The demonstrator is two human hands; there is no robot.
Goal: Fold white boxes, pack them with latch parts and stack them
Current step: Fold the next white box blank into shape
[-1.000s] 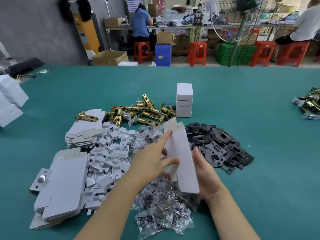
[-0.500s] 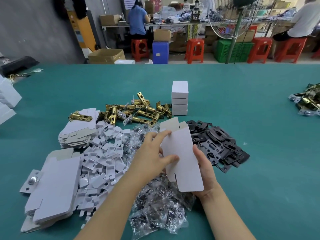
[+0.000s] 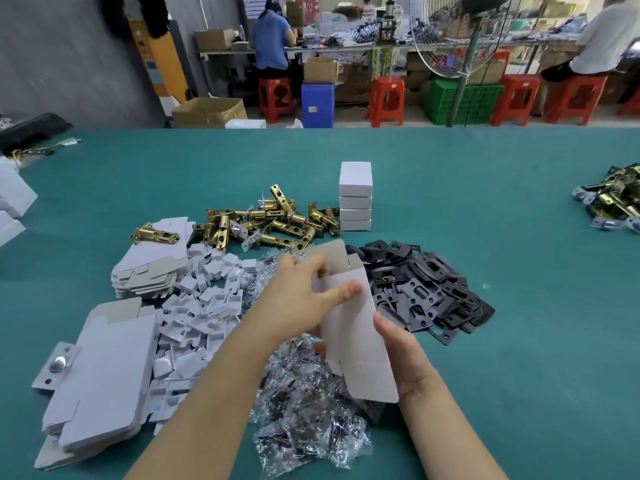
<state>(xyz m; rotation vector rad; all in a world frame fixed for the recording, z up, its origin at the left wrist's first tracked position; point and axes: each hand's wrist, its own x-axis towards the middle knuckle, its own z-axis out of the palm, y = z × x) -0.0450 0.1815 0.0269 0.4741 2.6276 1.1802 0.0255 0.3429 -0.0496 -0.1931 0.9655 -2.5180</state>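
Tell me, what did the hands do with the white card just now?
The left hand slid its grip: the thumb now presses the box blank's front while the fingers work its top flaps. The right hand kept holding the blank's right edge. The stacked boxes stayed put.

Box blank: white matt card, grey-brown inside flaps. Latch bolts: glossy brass-coloured metal. Strike plates: matt black metal. Screw packets: clear crinkled shiny plastic. Table cover: matt teal, cloth-like. Stools: glossy red plastic.
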